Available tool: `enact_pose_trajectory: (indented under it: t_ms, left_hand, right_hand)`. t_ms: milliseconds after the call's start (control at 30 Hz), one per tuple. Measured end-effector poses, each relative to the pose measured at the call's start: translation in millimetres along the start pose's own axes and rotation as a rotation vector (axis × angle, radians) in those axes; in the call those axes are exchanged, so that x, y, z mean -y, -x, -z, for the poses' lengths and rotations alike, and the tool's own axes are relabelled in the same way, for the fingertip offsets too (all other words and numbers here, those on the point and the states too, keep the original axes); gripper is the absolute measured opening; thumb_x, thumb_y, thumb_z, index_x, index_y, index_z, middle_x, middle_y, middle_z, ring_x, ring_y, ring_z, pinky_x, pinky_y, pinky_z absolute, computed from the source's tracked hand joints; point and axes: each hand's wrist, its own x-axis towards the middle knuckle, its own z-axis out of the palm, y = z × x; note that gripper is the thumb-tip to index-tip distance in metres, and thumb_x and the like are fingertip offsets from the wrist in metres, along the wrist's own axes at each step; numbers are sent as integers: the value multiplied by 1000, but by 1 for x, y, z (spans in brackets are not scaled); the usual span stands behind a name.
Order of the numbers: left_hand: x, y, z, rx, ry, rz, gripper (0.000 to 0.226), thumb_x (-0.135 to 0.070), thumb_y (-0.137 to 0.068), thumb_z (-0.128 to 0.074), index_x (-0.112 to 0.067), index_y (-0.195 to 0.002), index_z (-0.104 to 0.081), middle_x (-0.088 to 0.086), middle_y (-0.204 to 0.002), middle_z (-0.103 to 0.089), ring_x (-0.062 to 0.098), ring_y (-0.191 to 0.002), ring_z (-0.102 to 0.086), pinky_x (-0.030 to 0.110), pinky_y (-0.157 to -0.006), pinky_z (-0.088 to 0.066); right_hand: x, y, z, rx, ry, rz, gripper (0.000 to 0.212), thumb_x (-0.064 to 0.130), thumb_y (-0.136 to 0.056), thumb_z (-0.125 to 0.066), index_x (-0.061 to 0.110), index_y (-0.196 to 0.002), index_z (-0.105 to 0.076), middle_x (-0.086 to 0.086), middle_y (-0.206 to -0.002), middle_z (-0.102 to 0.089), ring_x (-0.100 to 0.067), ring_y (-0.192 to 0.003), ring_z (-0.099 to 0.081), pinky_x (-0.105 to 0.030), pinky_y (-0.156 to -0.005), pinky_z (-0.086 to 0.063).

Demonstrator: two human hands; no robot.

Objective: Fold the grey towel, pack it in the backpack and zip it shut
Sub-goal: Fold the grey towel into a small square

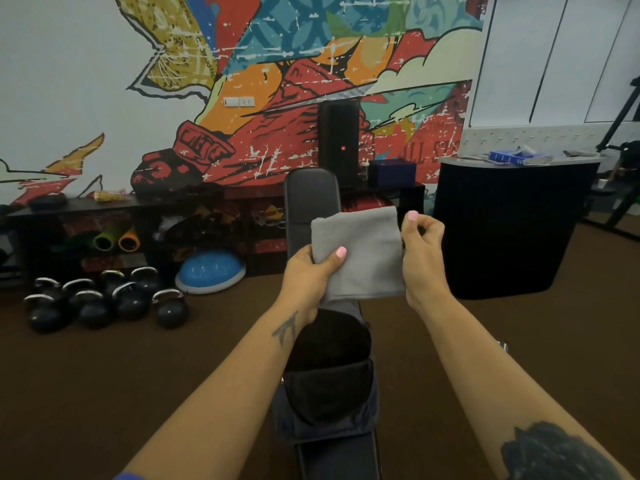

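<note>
The grey towel (363, 252) is folded into a small rectangle and held up in the air over a black workout bench (310, 199). My left hand (310, 275) grips its lower left corner, thumb on the front. My right hand (422, 252) touches the towel's right edge, its fingers curled; whether it grips the cloth is unclear. Below the towel, on the bench, lies the dark backpack (329, 386) with its top opening gaping wide and a mesh pocket showing inside.
Several black kettlebells (104, 301) and a blue balance dome (210, 271) sit on the brown floor at left. A low dark shelf (114, 216) runs along the mural wall. A black speaker (339, 142) stands behind the bench, a black round counter (512, 230) at right.
</note>
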Motion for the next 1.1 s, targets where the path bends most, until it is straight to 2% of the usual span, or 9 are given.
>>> enact_pose_trajectory:
  t_ms: [67, 167, 267, 367, 500, 667, 767, 900, 1100]
  left_hand:
    - [-2, -1, 5, -9, 31, 3, 44, -29, -77, -74, -13, -116, -60, 9, -114, -68, 26, -103, -66, 43, -87, -55]
    - [-8, -1, 9, 0, 57, 28, 44, -32, -79, -71, -12, -117, -60, 9, -114, -68, 24, -101, -67, 36, -79, -56]
    - [-14, 0, 10, -5, 114, 114, 46, -45, -83, -63, -13, -116, -61, 6, -110, -69, 24, -99, -67, 39, -79, -57]
    - [-15, -2, 12, -77, 121, 99, 41, -46, -87, -58, -14, -114, -63, 7, -112, -68, 24, -99, -67, 45, -85, -55]
    - [-12, -3, 14, -171, 20, -26, 24, -39, -91, -54, -20, -102, -64, 7, -110, -68, 24, -101, -65, 48, -93, -52]
    - [-9, 3, 17, -267, -247, -239, 20, -38, -94, -50, -20, -96, -59, 1, -97, -65, 17, -92, -61, 38, -85, -50]
    - [-5, 6, 22, -254, -287, -276, 20, -36, -93, -51, -18, -99, -60, 1, -98, -65, 16, -91, -61, 35, -83, -49]
    - [1, 9, 29, -208, -267, -243, 21, -36, -93, -52, -17, -97, -60, -4, -90, -64, 14, -86, -61, 29, -76, -50]
    - [10, 11, 42, -187, -270, -168, 24, -39, -92, -53, -17, -100, -58, 3, -100, -66, 21, -96, -63, 46, -89, -52]
  right_hand:
    - [-1, 1, 4, 139, -81, -39, 42, 25, -92, -58, 27, -122, -30, 2, -91, -53, -13, -92, -55, -32, -86, -45]
    - [-2, 4, 6, 231, -94, -37, 62, 3, -83, -67, 28, -126, -31, -5, -96, -58, -19, -95, -61, -35, -84, -52]
    - [-2, 6, 5, 256, -76, -27, 65, -1, -81, -67, 29, -129, -36, -3, -100, -58, -18, -97, -61, -34, -82, -55]
    - [-3, 8, 4, 304, -69, -15, 74, -1, -84, -65, 36, -140, -34, -1, -109, -59, -14, -100, -61, -30, -81, -55]
    - [-1, 13, 1, 361, -141, -38, 56, -6, -85, -60, 33, -126, -56, 8, -120, -59, -7, -108, -57, -18, -77, -55]
    - [5, 21, -7, 419, -155, -151, 28, -4, -88, -56, 18, -97, -70, 8, -106, -63, -4, -94, -61, -13, -68, -54]
    - [5, 25, -8, 493, -267, -318, 28, -4, -88, -55, 15, -102, -69, 5, -97, -67, -5, -79, -67, -16, -61, -54]
    - [-2, 30, -10, 501, -250, -383, 42, -8, -86, -55, 14, -121, -62, 5, -103, -64, -11, -89, -64, -18, -65, -55]
    - [-12, 39, -22, 380, -182, -342, 49, -10, -86, -56, 13, -129, -57, 5, -105, -59, -9, -90, -60, -13, -62, -56]
